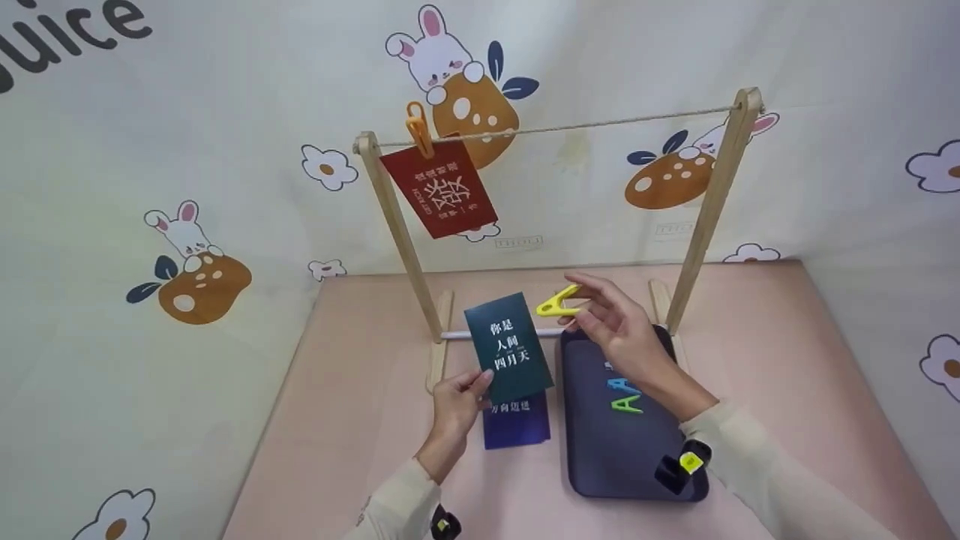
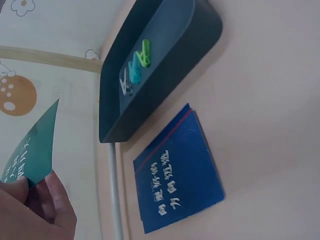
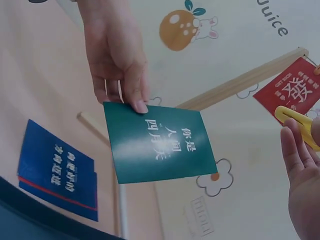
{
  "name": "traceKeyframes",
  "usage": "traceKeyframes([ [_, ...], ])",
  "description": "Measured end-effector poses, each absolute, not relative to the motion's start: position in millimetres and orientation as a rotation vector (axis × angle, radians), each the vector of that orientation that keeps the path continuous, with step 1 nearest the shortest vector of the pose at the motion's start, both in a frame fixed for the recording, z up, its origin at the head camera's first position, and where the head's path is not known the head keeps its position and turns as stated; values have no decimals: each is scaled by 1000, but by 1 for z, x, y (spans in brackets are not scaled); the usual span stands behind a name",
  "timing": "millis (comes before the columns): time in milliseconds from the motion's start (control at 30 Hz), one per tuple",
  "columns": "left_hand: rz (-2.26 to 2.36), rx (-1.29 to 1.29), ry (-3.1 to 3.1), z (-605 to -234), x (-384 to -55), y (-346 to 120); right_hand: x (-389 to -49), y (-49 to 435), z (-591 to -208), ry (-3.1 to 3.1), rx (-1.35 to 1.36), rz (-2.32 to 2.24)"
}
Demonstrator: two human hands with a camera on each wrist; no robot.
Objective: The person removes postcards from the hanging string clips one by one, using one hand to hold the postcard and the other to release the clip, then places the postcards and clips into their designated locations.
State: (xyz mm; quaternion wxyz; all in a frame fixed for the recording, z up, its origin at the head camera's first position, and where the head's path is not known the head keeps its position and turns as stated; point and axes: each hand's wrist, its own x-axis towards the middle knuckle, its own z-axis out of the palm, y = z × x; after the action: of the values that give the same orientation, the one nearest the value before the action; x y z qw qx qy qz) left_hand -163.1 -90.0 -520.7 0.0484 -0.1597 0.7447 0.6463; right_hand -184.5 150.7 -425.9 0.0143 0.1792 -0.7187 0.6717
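My left hand [image 1: 456, 409] pinches a dark green card [image 1: 510, 341] with white characters by its lower left edge, thumb on the printed face. To the right of it my right hand [image 1: 611, 322] holds a yellow clothespin [image 1: 557, 301] between thumb and fingers, its tip pointing left toward the card. Below the green card, blue cards [image 2: 180, 172] lie stacked on the table. A red card [image 1: 442, 189] with white characters hangs from the rope [image 1: 600, 122], held there by an orange clothespin [image 1: 419, 129].
Two wooden posts [image 1: 712, 214] carry the rope, with a pale rod [image 1: 459, 335] joining them low down. A dark tray [image 1: 619, 469] stands at the right, holding green, blue and white clothespins [image 2: 134, 67]. Behind rises a printed cloth backdrop [image 1: 247, 97].
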Motion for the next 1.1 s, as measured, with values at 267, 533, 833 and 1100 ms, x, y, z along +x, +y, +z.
traceKeyframes([
  [267, 1830, -545, 2372, -543, -153, -93, -167, 165, -464, -2407, 428, 2027],
  [533, 1745, -619, 2380, -562, -145, -89, -144, 181, -510, -2651, 240, 1730],
  [833, 1673, -653, 2339, -576, -140, -91, -124, 192, -557, -2701, 91, 1521],
  [1100, 1622, -648, 2319, -588, -137, -94, -114, 202, -579, -2831, -7, 1295],
])
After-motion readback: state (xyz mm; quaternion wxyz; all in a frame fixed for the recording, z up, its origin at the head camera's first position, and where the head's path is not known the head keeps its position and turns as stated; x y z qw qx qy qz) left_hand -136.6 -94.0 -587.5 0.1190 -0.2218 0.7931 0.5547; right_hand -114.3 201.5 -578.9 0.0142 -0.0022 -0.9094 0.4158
